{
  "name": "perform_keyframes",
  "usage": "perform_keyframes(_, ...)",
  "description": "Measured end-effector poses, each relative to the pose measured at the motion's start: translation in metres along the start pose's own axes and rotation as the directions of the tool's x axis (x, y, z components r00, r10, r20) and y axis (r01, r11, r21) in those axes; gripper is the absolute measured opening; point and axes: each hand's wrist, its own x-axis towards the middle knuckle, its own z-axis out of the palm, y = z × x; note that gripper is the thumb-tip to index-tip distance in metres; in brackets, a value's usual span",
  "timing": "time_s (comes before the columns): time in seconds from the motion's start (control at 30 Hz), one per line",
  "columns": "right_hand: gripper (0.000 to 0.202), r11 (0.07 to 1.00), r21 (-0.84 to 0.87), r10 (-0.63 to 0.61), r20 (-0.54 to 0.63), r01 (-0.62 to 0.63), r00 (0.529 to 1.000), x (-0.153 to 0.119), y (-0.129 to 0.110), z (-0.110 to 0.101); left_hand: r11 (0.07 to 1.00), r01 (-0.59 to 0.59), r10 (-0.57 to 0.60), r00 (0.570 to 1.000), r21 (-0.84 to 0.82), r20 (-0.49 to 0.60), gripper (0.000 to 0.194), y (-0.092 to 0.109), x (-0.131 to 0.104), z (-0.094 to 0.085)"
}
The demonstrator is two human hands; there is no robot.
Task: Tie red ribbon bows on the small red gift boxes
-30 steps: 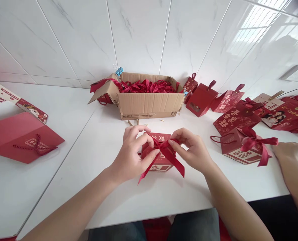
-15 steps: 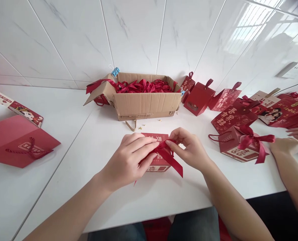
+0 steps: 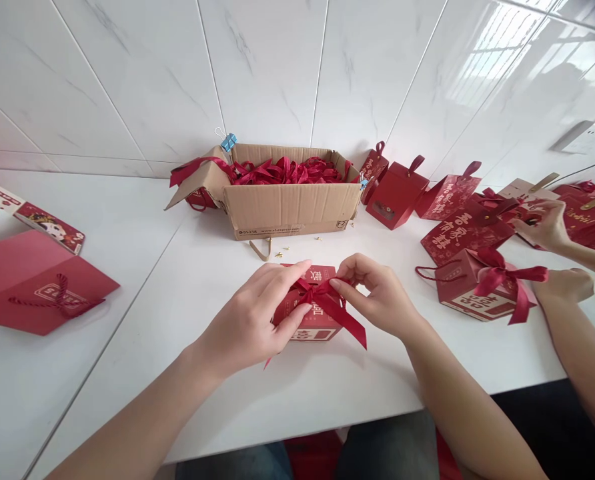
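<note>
Red gift box (image 3: 318,316) on white table (image 3: 142,293), near side of cardboard carton (image 3: 292,210); left end masked by left hand (image 3: 255,320). Right hand (image 3: 380,290) pinches one loop of red satin bow (image 3: 318,291), thumb to forefinger. Left thumb and fingers parted about the other loop; whether gripping, I cannot tell. Left ribbon tail (image 3: 267,364): only the tip shows.

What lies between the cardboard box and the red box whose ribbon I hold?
In the head view, a tan strip and small golden pieces lie there.
</note>
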Motion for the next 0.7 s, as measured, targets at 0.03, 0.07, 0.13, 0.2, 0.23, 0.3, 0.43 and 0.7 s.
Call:
perform_keyframes(0.03,0.01,1.0,-0.001,0.001,0.0,-0.001,1.0,0.0,-0.0002,-0.0001,1.0,-0.004,0.004,1.0,-0.008,-0.02,0.056,0.0001,0.0,0.0007)
perform_keyframes(0.07,0.009,1.0,0.0,0.003,0.001,-0.003,1.0,0.0,-0.0003,-0.0002,1.0,-0.011,0.011,0.999,-0.014,-0.04,0.056,0.0001,-0.0002,0.0016)
perform_keyframes(0.13,0.009,1.0,0.002,0.004,0.002,-0.004,1.0,-0.0001,-0.0002,0.0,0.999,-0.03,0.028,0.997,-0.017,-0.072,0.057,-0.0004,-0.001,0.0033)
perform_keyframes(0.2,0.008,1.0,0.003,0.0,0.001,0.0,1.0,-0.0001,0.0,0.0004,0.999,-0.044,0.042,0.995,-0.017,-0.088,0.055,-0.0012,-0.002,0.0046)
perform_keyframes(0.23,0.008,1.0,0.003,-0.004,0.002,0.004,1.0,-0.0002,0.0002,0.0005,0.999,-0.046,0.045,0.995,-0.018,-0.084,0.055,-0.0017,-0.0024,0.005)
perform_keyframes(0.3,0.008,1.0,0.003,-0.011,0.006,0.011,1.0,-0.0002,0.0006,0.0008,0.999,-0.043,0.042,0.997,-0.02,-0.062,0.054,-0.0027,-0.0029,0.0057)
perform_keyframes(0.43,0.007,1.0,0.004,-0.018,0.011,0.017,1.0,-0.0005,0.001,0.0009,0.999,-0.034,0.033,0.998,-0.006,-0.049,0.056,-0.0036,-0.0039,0.0067)
perform_keyframes(0.7,0.008,1.0,-0.002,-0.023,0.01,0.023,1.0,-0.0007,0.0006,0.001,1.0,0.014,-0.015,0.998,0.015,0.056,0.056,-0.0013,-0.0021,0.0059)
